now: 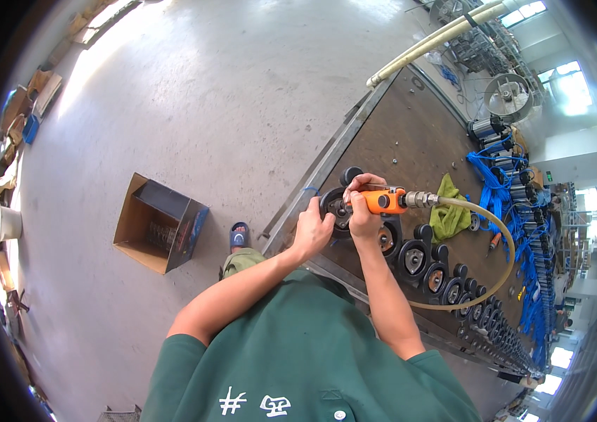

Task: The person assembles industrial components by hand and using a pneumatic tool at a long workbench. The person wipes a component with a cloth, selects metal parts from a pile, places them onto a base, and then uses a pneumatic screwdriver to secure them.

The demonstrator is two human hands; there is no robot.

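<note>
My right hand (364,215) is closed around an orange air tool (385,201), whose metal coupling (421,200) joins a pale hose (493,224). The tool's front end is hidden by my fingers, over a black round housing (339,211) with a metal centre. My left hand (313,230) grips that housing's near left rim, thumb and fingers at its edge. Similar black housings (411,257) stand beside it in a long row along the bench edge, some with copper-coloured centres (387,240).
The brown bench (400,133) carries a green cloth (451,211), bundled blue cables (491,179) and a row of motors (489,128). The hose loops right over the housings. An open cardboard box (160,224) stands on the floor to the left. Pale poles (433,42) jut over the bench's far end.
</note>
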